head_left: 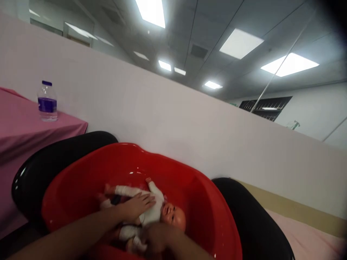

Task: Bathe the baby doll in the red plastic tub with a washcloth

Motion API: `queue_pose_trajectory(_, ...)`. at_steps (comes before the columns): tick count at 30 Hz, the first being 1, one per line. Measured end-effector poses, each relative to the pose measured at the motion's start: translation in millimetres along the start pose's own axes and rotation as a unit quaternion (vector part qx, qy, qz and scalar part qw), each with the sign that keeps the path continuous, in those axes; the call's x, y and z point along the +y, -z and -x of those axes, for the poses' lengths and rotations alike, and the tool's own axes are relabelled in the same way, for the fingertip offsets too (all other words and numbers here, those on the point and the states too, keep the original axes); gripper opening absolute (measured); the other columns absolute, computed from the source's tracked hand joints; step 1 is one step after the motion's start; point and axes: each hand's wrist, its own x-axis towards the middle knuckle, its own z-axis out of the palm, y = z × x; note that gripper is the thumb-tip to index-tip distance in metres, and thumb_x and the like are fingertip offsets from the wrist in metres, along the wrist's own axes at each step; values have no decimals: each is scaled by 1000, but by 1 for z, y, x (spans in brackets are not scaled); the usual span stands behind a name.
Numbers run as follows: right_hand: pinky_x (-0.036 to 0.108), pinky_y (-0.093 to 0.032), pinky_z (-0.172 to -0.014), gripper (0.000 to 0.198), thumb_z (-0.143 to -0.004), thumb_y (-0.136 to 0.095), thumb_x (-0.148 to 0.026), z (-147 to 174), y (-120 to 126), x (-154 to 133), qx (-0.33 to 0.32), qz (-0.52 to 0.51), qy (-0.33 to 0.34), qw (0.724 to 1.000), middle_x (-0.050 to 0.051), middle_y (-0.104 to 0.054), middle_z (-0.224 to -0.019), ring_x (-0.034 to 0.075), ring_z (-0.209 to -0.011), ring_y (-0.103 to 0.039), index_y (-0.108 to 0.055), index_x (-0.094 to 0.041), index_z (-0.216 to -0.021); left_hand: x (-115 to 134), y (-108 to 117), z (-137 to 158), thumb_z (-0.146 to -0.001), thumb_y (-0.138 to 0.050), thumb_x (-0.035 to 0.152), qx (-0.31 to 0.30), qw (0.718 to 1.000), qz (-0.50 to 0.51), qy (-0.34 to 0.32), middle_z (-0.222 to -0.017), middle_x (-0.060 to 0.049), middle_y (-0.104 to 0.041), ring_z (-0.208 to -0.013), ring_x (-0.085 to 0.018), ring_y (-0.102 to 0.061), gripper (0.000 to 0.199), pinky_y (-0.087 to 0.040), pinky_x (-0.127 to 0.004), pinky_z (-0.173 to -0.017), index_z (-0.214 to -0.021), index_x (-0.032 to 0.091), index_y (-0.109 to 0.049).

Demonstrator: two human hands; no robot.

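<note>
both hands (138, 207) rest on doll (151, 213) in red tub (81, 187).

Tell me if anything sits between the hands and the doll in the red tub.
Nothing visible does. The left hand lies flat on the doll, across its white-clothed torso, inside the red tub. The right hand is at the doll's near side by its arm, in shadow; its exact contact is hard to tell.
</note>
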Motion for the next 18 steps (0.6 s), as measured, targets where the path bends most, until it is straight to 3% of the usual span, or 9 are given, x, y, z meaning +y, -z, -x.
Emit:
queue_pose_trajectory(2,21,-28,-47,11,-58,-75,-21,0,7,-4,-167,94,40,981,-11,-44,-43,5,-40,-33,-64,-20,-56,-2,1,2,-73,-63,26,22,999,-17,-44,-151,-16,-33,-138,-36,-28,76,-10,-44,-113,-145,13,-40)
queue_pose_trajectory(4,21,-24,-51,6,-60,-68,-16,-3,24,-9,-99,141,42,984,-10,-49,-50,5,-45,-31,-67,-19,-65,-5,-2,3,-81,-49,26,51,995,-39,-82,-151,-15,-32,-138,-35,-26,65,-7,-41,-114,-143,6,-40)
queue_pose_trajectory(8,22,-27,-58,12,-68,-58,-17,-12,66,-10,-9,129,-14,992,-3,-59,-70,8,-59,-43,-61,-18,-79,-4,-13,2,-79,-55,38,18,989,-97,-111,-148,-21,-35,-138,-35,-27,72,-8,-43,-116,-141,3,-42)
queue_pose_trajectory(11,24,-27,-57,5,-71,-51,-18,-14,86,-4,127,105,-82,983,-3,-52,-66,10,-59,-42,-49,-20,-75,2,-20,3,-73,-64,44,-16,980,-123,-156,-147,-21,-38,-139,-38,-27,79,-11,-51,-115,-141,10,-43)
queue_pose_trajectory(14,24,-30,-61,8,-75,-47,-19,-13,90,0,248,81,-88,961,-3,-48,-70,12,-64,-43,-40,-22,-73,9,-24,6,-72,-67,42,-41,968,-131,-211,-154,-16,-28,-143,-36,-19,84,-7,-57,-114,-146,19,-36)
queue_pose_trajectory(16,25,-33,-65,11,-75,-48,-19,-13,86,-2,254,72,-45,964,-2,-49,-78,12,-70,-45,-38,-22,-72,12,-25,8,-73,-68,37,-60,961,-141,-228,-156,-15,-22,-144,-35,-14,80,-3,-61,-113,-146,23,-37)
queue_pose_trajectory(18,26,-37,-70,13,-72,-49,-16,-15,78,-7,201,77,27,976,0,-51,-86,13,-78,-47,-38,-21,-70,16,-24,9,-74,-69,34,-68,955,-148,-249,-155,-15,-27,-144,-34,-16,74,2,-61,-113,-143,25,-42)
